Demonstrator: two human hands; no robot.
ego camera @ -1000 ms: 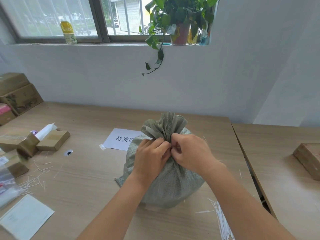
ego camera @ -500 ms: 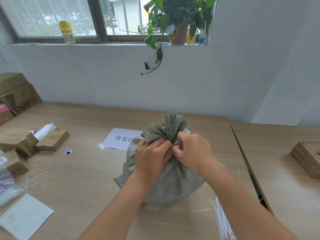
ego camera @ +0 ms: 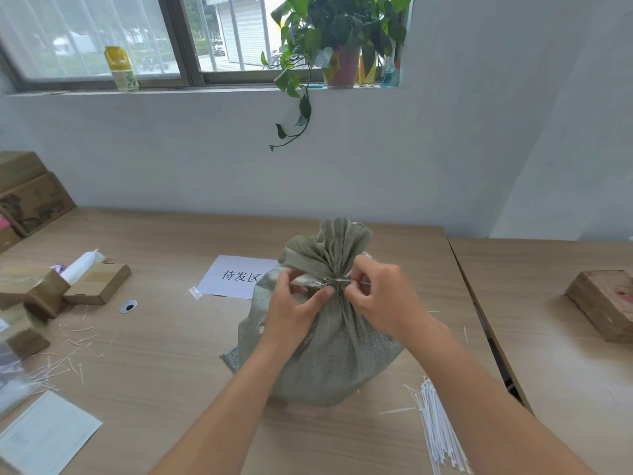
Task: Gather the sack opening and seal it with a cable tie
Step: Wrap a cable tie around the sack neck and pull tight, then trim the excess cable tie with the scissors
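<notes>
**Cable tie cinched round the sack's neck**

The grey-green woven sack (ego camera: 329,351) stands upright near the middle of the wooden table (ego camera: 164,347), its top bunched into a narrow neck with the loose cloth flaring out above. A thin white cable tie (ego camera: 337,281) circles that neck and bites into the gathered folds.

The left hand (ego camera: 294,306) rests against the near left side of the neck, fingers curled loosely, thumb stretched toward the tie and pressing the cloth just below it. The right hand (ego camera: 380,296) is on the other side, its fingertips (ego camera: 354,277) pinched together on the tail of the tie where it sticks out to the right.

Behind the sack, partly covered by it, lies a white paper sheet (ego camera: 236,275) printed with Chinese characters. On the table to the right of the sack, close to the near edge, is a bundle of spare white cable ties (ego camera: 436,430). Further left sit small cardboard boxes (ego camera: 97,282), with trimmed tie ends (ego camera: 73,341) scattered on the wood in front of them. A second table (ego camera: 561,358) adjoins on the right with a wooden block (ego camera: 603,303) on it. On the windowsill above stand a trailing potted plant (ego camera: 339,39) and a yellow bottle (ego camera: 121,68).
</notes>
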